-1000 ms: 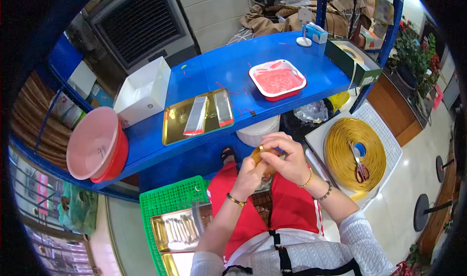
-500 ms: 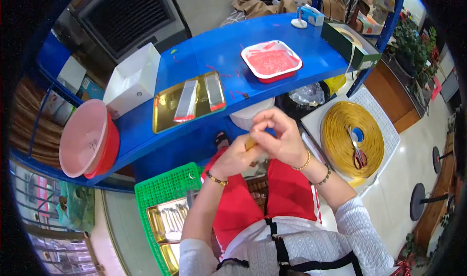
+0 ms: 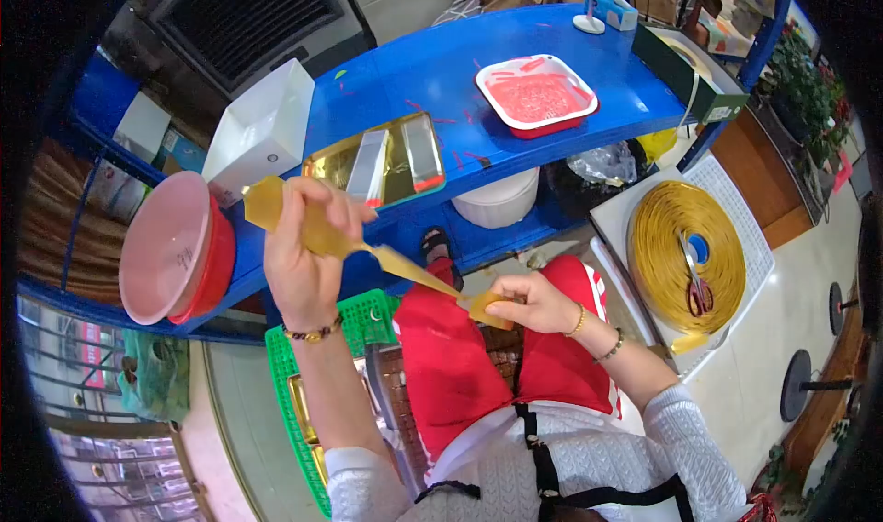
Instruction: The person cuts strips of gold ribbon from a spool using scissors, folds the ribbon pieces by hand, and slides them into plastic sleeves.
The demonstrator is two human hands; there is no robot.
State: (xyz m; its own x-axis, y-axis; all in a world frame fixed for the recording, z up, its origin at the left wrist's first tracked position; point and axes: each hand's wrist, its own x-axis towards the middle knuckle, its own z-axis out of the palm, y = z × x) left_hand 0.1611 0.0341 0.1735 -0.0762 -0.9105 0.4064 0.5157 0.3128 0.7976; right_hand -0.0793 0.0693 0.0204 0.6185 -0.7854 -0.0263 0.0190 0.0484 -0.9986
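Note:
A strip of yellow ribbon (image 3: 403, 266) stretches between my two hands, twisted along its middle. My left hand (image 3: 308, 246), raised in front of the gold tray (image 3: 396, 180), is closed around the wide end of the ribbon, and a flat piece sticks out past the fingers. Lower and to the right, above my lap, my right hand (image 3: 532, 302) pinches the other end, where the ribbon is bunched into a loop. A large coil of yellow ribbon (image 3: 653, 246) lies at the right, with red-handled scissors (image 3: 696, 283) on top.
On the blue table (image 3: 395, 71) stand a white box (image 3: 260, 136), a white-rimmed dish (image 3: 536, 96) of red pieces and a green box (image 3: 681, 76). Pink and red basins (image 3: 166, 246) are at the left. A green basket (image 3: 299, 421) sits beside my left leg.
My hands were together over my lap. Now my left hand has moved up and left, drawing the ribbon out between them. The view has also shifted a little.

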